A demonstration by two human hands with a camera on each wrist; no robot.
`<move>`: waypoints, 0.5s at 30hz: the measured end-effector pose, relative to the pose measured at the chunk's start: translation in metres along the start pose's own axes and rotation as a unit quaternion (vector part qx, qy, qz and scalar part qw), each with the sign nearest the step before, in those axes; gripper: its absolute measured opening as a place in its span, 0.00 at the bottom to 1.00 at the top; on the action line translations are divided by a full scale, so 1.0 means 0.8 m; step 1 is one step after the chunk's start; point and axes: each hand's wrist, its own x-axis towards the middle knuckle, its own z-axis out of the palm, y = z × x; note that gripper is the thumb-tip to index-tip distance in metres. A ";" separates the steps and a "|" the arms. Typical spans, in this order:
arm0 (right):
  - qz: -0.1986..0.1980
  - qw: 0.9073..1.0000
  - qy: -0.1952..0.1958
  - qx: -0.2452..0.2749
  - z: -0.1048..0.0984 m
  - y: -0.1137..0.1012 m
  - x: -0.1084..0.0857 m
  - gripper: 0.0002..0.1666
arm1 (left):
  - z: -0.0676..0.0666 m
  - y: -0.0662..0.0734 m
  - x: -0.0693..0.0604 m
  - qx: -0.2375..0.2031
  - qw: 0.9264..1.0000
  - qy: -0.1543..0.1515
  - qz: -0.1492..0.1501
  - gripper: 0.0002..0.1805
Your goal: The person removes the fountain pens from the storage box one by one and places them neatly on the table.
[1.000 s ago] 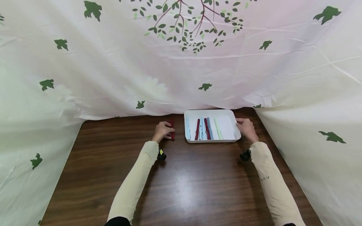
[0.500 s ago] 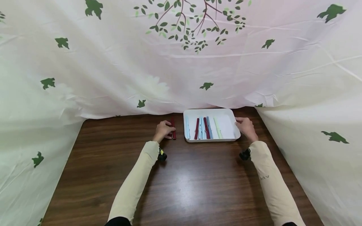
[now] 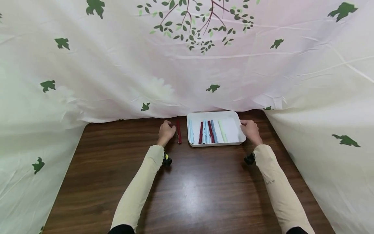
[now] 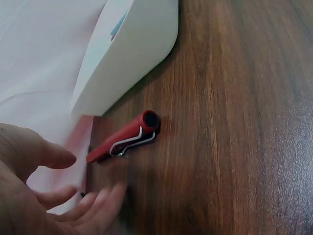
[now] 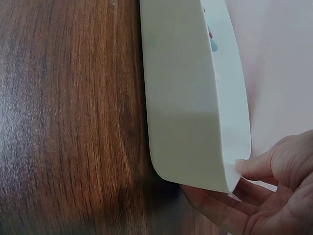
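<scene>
The left hand (image 3: 166,134), now parted loosely around nothing, has released the red pen (image 3: 179,132), which lies on the worktop (image 3: 187,185) left of the white tray (image 3: 233,130). The right hand (image 3: 251,132) pinches the tray, now slightly further left; red, blue and pale-green pens (image 3: 211,131) lie inside.

Dark wood-grained table (image 3: 198,195); pale cloth (image 3: 117,74) behind, printed with leafy branches (image 3: 209,17), green birds (image 3: 213,88).

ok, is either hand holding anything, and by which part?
Right hand pinches the tray by the rim at its right end. Left hand holds nothing; a red pen lies beside it.
</scene>
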 end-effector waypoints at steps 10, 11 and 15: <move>-0.003 1.000 -0.004 0.006 0.004 -0.006 0.004 0.25 | 0.013 0.025 -0.011 -0.077 0.992 0.025 0.100 0.34; -0.002 1.000 -0.005 0.005 0.005 -0.006 0.003 0.24 | 0.016 0.026 -0.011 -0.076 0.990 0.026 0.114 0.33; -0.004 1.000 -0.010 0.007 0.007 -0.009 0.003 0.24 | 0.027 0.028 -0.017 -0.045 0.985 0.015 0.168 0.34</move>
